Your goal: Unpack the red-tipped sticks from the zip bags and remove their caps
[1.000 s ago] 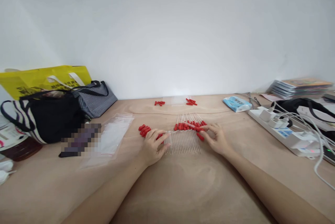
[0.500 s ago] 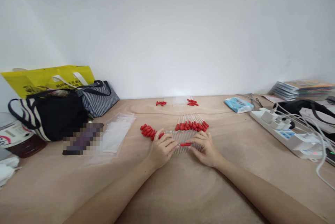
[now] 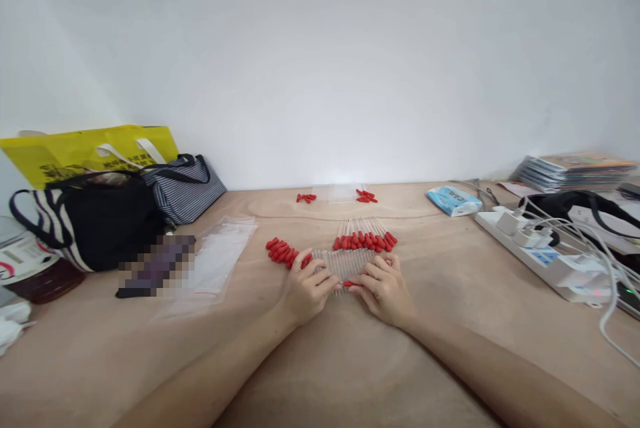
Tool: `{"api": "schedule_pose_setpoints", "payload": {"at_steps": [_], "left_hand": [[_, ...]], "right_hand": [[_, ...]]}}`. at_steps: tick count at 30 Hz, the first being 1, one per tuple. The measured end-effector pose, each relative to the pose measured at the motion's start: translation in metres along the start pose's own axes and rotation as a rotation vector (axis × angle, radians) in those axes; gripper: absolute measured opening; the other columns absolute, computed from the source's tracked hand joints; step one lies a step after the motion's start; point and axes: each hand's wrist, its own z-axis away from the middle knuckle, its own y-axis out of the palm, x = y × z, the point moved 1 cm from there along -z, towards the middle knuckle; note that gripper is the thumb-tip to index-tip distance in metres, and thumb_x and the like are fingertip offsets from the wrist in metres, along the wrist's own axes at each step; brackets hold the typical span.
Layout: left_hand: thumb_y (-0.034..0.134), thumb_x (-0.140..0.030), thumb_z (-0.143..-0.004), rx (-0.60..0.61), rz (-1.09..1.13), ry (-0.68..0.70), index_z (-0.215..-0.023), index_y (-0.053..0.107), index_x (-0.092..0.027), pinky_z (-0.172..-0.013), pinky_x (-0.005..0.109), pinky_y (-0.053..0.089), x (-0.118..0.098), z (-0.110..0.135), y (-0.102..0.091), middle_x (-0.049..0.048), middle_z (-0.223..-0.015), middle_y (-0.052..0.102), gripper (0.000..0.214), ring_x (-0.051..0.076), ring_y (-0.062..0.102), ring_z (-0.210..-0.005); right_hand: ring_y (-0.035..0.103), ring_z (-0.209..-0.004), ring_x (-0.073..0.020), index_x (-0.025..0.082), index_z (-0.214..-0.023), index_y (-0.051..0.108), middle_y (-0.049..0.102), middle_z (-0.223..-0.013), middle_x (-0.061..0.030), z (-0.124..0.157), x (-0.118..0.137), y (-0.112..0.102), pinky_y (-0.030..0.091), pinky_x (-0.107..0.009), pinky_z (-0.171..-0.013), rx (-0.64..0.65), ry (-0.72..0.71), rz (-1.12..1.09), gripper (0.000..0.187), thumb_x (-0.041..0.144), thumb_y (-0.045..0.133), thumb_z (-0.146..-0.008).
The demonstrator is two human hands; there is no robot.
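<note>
My left hand (image 3: 306, 289) and my right hand (image 3: 384, 289) meet over a row of clear glass tubes (image 3: 345, 261) lying on the wooden table (image 3: 350, 361). Both hands are curled in a pinch around one tube with a red rubber bulb (image 3: 351, 283) between the fingertips. Behind the hands lies a row of finished droppers with red bulbs (image 3: 365, 240). A heap of loose red bulbs (image 3: 283, 251) sits just left of my left hand.
Further red bulbs (image 3: 305, 198) and droppers (image 3: 366, 195) lie by the wall. Bags (image 3: 100, 215) and a clear plastic bag (image 3: 220, 255) are at left. A power strip with chargers (image 3: 545, 251), a blue packet (image 3: 453, 199) and stacked booklets (image 3: 575, 169) are at right.
My right hand left the finished droppers, carrying a red bulb toward my left hand. Both hands drew together and nearer to me over the clear tubes.
</note>
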Motion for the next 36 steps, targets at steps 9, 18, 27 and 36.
{"api": "schedule_pose_setpoints", "payload": {"at_steps": [9, 18, 27, 36], "left_hand": [[0.050, -0.023, -0.082, 0.005, -0.034, 0.017, -0.068, 0.059, -0.021, -0.088, 0.041, 0.029, -0.003, 0.000, -0.008, -0.0050, -0.056, 0.060, 0.017, 0.013, 0.054, -0.068], [0.049, -0.021, -0.083, 0.008, -0.012, 0.014, -0.070, 0.059, -0.021, -0.088, 0.041, 0.028, -0.004, 0.001, -0.009, -0.0050, -0.057, 0.061, 0.017, 0.013, 0.054, -0.070], [0.046, -0.019, -0.084, -0.007, -0.024, -0.047, -0.068, 0.059, -0.020, -0.086, 0.040, 0.030, 0.006, 0.004, -0.015, -0.0034, -0.059, 0.062, 0.020, 0.014, 0.054, -0.069], [0.037, -0.017, -0.087, 0.041, 0.080, -0.242, -0.092, 0.058, -0.016, -0.068, 0.027, 0.043, 0.019, 0.014, -0.015, 0.0050, -0.077, 0.060, 0.022, 0.015, 0.053, -0.072]], "right_hand": [[0.041, -0.070, -0.0144, 0.022, -0.074, 0.064, 0.053, -0.062, 0.0000, 0.000, 0.004, -0.007, 0.024, -0.037, -0.080, 0.084, -0.011, 0.006, 0.020, 0.029, 0.048, -0.083], [0.044, -0.070, -0.0137, 0.021, -0.073, 0.060, 0.054, -0.064, 0.0005, -0.002, 0.006, -0.010, 0.024, -0.040, -0.087, 0.107, -0.039, -0.049, 0.019, 0.025, 0.045, -0.083], [0.044, -0.068, -0.0135, 0.019, -0.065, 0.057, 0.051, -0.061, 0.0008, 0.001, -0.001, -0.016, 0.025, -0.040, -0.086, 0.098, 0.023, -0.056, 0.021, 0.023, 0.045, -0.082], [0.055, -0.078, -0.0167, 0.025, -0.086, 0.065, 0.063, -0.081, -0.0030, 0.005, -0.041, -0.028, 0.029, -0.035, -0.077, -0.073, 0.377, 0.008, 0.024, 0.037, 0.044, -0.085]]}}
